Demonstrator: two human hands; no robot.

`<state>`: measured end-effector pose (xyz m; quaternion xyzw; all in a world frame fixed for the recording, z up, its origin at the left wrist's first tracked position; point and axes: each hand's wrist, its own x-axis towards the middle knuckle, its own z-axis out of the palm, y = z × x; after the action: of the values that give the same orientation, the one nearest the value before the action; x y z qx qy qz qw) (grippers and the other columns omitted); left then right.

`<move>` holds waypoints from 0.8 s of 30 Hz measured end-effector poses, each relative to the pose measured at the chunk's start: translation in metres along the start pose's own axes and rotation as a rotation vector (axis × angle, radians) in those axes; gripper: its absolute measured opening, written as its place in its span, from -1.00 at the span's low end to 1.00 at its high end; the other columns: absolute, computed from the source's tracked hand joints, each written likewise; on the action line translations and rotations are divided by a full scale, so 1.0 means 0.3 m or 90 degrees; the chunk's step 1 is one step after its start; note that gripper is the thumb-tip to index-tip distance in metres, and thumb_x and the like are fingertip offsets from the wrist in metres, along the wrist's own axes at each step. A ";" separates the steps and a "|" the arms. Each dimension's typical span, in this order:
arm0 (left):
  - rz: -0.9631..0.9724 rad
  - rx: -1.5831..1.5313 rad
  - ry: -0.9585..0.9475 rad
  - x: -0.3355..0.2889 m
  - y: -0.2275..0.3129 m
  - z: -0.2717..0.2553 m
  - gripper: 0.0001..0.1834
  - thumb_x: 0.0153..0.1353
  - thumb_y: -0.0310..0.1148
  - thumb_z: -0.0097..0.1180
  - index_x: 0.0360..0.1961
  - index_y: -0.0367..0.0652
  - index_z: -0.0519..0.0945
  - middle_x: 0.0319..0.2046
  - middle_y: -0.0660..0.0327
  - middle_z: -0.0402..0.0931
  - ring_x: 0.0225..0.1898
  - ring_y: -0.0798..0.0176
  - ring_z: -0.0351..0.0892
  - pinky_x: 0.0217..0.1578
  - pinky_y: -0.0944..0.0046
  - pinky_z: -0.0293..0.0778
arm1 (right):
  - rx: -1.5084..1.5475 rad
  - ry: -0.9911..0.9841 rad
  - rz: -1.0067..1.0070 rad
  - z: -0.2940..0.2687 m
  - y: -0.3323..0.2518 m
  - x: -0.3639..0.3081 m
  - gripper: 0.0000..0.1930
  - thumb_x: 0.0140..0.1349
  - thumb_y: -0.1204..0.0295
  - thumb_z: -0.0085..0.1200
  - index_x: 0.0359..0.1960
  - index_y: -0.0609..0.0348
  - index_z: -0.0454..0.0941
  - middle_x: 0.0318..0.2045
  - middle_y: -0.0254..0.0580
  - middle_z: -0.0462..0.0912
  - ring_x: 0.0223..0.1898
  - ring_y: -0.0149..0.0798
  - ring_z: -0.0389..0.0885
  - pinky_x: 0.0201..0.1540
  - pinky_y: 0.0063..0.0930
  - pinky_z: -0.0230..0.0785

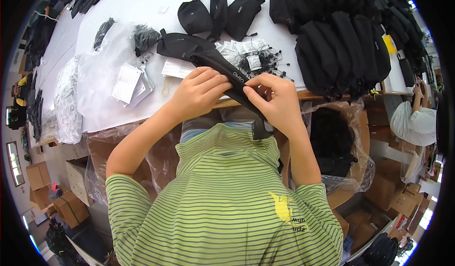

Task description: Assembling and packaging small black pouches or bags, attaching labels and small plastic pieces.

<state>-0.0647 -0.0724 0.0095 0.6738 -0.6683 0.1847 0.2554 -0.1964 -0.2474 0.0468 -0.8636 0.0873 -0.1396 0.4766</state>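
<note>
Between my two hands, at the table's near edge, is a black fabric pouch [222,68], held slantwise with its lower end hanging over the edge. My left hand [201,91] is wrapped over its middle, knuckles up. With thumb and fingers my right hand [272,95] pinches its right side. Just beyond lies another black pouch [182,44], partly behind the held one. A heap of white tags with black loops [256,60] sits past my right hand. White printed cards [177,68] lie beyond my left hand.
Several black pouches [195,16] lie farther back, and a big stack of them [332,53] stands at the right. Clear plastic bags [68,100] and paper tags [127,83] cover the left. Below the edge is a plastic-lined carton [360,138]. Another person [414,119] is at far right.
</note>
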 end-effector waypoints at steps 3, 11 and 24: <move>-0.020 -0.012 -0.014 0.006 0.030 -0.009 -0.69 -0.12 -0.38 0.24 -0.29 -0.25 0.56 -0.27 0.20 0.53 -0.22 0.17 0.52 -0.12 0.21 0.43 | 0.055 -0.008 0.021 0.005 0.014 -0.003 -0.88 0.06 0.44 0.19 -0.41 0.23 0.62 -0.53 -0.28 0.62 -0.62 -0.45 0.50 -0.53 -0.58 0.29; -0.051 -0.028 -0.054 -0.029 0.065 -0.021 -0.67 -0.07 -0.35 0.26 -0.26 -0.24 0.52 -0.25 0.20 0.51 -0.21 0.15 0.49 -0.12 0.19 0.44 | 0.298 -0.133 0.166 0.003 0.062 -0.009 -0.88 0.14 0.49 0.18 -0.36 0.32 0.60 -0.52 -0.40 0.60 -0.51 -0.63 0.49 -0.45 -0.73 0.30; -0.009 -0.037 -0.023 -0.033 0.089 -0.039 -0.75 -0.21 -0.53 0.15 -0.38 -0.27 0.58 -0.31 0.22 0.57 -0.29 0.24 0.55 -0.13 0.22 0.48 | 0.371 -0.183 0.208 0.006 0.069 -0.024 -0.89 0.17 0.51 0.16 -0.35 0.32 0.57 -0.48 -0.43 0.58 -0.45 -0.64 0.48 -0.41 -0.76 0.29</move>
<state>-0.0906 -0.0569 0.0157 0.6740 -0.6732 0.1514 0.2638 -0.2030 -0.2550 0.0272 -0.6770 0.1124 0.0424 0.7261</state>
